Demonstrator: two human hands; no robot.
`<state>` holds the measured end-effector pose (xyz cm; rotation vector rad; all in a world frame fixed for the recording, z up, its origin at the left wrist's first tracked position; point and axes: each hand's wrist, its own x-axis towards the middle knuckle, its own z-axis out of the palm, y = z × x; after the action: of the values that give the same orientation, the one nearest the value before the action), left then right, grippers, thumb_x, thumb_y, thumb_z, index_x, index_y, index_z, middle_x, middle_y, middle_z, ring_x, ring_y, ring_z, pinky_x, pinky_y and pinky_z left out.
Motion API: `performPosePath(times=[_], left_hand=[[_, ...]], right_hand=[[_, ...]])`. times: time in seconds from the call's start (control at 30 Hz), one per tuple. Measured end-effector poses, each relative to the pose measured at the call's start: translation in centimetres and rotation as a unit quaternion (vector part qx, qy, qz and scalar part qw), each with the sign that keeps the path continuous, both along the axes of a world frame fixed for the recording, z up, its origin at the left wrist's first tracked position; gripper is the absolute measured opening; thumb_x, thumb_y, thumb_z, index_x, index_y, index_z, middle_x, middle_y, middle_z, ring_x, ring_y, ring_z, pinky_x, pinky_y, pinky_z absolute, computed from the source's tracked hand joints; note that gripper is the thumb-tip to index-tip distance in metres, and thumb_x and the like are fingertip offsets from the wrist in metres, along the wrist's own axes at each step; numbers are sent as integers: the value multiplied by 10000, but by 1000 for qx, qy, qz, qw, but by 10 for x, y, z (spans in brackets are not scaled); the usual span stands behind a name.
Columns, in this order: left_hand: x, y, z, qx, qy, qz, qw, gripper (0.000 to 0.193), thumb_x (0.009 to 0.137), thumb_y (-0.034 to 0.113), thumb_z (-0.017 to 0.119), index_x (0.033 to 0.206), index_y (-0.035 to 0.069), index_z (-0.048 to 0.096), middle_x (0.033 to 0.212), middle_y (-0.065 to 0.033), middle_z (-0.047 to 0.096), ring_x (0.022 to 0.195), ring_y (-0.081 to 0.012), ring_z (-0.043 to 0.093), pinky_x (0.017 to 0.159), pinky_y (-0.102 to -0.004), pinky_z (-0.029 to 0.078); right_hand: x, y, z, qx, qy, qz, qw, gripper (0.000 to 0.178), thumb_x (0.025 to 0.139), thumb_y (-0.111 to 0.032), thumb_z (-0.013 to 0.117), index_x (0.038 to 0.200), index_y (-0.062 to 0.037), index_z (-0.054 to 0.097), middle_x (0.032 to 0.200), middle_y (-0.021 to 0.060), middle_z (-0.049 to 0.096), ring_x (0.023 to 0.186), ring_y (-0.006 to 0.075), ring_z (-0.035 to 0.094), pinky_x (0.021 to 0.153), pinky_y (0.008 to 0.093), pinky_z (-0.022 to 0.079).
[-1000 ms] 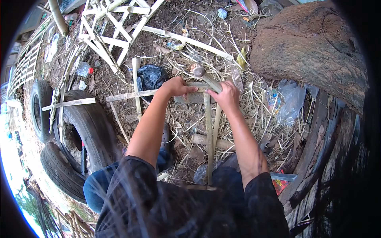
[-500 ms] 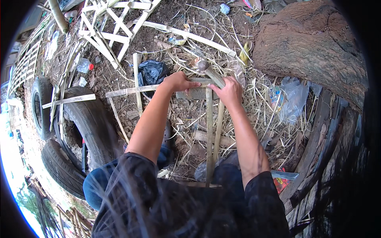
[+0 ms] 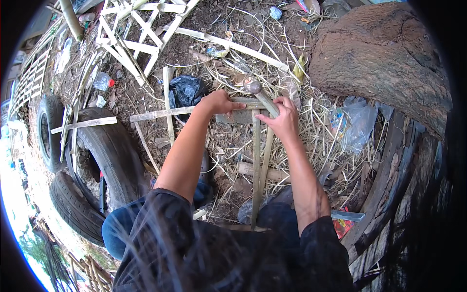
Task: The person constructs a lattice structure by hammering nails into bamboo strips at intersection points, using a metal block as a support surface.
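A long pale bamboo strip [image 3: 153, 115] runs crosswise in front of me, over upright strips. My left hand [image 3: 220, 103] is closed on it, thumb lying along the strip. Beneath the joint sits a flat grey block [image 3: 233, 118]. To the right, my right hand [image 3: 284, 119] holds a hammer [image 3: 266, 103] by its pale handle, between thumb and fingers. The hammer's round grey head points away from me, above the crosswise strip. Two upright strips [image 3: 256, 170] reach from the joint down toward my lap; any nail there is too small to make out.
A bamboo lattice [image 3: 138, 44] lies at the far left, near a black plastic bag [image 3: 186, 90]. Old tyres [image 3: 109, 151] stand at left. A thick tree trunk [image 3: 382, 53] fills the far right. Shavings cover the ground; a blade [image 3: 348, 215] lies near my right elbow.
My right hand has shifted slightly nearer and to the right, its fingers looser around the handle. The hammer head has moved a little right and nearer. My left hand stays on the strip.
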<state>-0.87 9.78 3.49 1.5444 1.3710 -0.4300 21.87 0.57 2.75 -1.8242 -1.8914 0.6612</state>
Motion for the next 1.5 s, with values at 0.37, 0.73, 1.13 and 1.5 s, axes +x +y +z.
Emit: performPosePath(times=[0.37, 0.73, 1.13, 1.5], left_hand=[[-1, -3, -12, -7, 10, 24, 1000, 595, 709, 679, 704, 678, 86, 745, 744, -72, 715, 833, -242, 683, 829, -367, 497], [-5, -4, -18, 1, 21, 12, 1000, 663, 682, 734, 685, 736, 78, 760, 772, -93, 718, 841, -265, 688, 822, -384, 507], [-5, -4, -19, 14, 8, 20, 1000, 654, 690, 729, 681, 773, 86, 771, 757, -67, 717, 834, -247, 692, 819, -375, 513], [-2, -3, -8, 13, 7, 9, 1000, 635, 714, 686, 694, 794, 60, 769, 720, -78, 703, 785, -231, 685, 777, -363, 511]], right_hand=[[-26, -3, 2, 46, -82, -100, 991, 507, 661, -509, 790, 797, -24, 726, 975, 72, 628, 989, 259, 556, 924, 411, 407], [-30, -2, -8, 105, -96, -118, 983, 415, 700, -434, 726, 749, -22, 724, 908, 63, 660, 938, 238, 582, 920, 392, 394], [-23, 1, -12, 48, -128, -117, 984, 484, 725, -515, 708, 814, -41, 740, 954, 53, 696, 954, 217, 596, 944, 366, 341], [-12, 0, -6, 48, -121, -65, 989, 595, 699, -632, 722, 847, -55, 735, 938, 25, 706, 908, 186, 624, 946, 365, 339]])
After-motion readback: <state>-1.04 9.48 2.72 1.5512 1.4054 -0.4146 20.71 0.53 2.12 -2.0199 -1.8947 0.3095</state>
